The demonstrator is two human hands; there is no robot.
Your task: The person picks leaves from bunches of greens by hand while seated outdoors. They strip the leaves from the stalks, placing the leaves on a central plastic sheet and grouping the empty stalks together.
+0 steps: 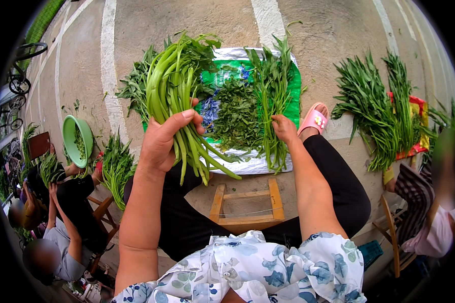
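My left hand [162, 144] is closed around a thick bunch of water spinach stems [167, 83], raised above the left side of a flattened sack. The leafy tops fall away at the far end, and the cut ends poke out below my fist toward my lap. On the right of the sack lies a looser row of water spinach [274, 96]. My right hand [284, 127] pinches stems at its edge; exactly how many is hidden. Between the two bunches sits a low heap of loose leaves [235, 116]. More leafy greens [136, 83] show behind the held bunch.
The green and white sack [297, 83] lies on concrete before my wooden stool [245, 196]. A pink slipper [316, 117] is at its right. Another water spinach pile [371, 108] lies far right beside a seated person. At left are a green basin [88, 134] and seated people.
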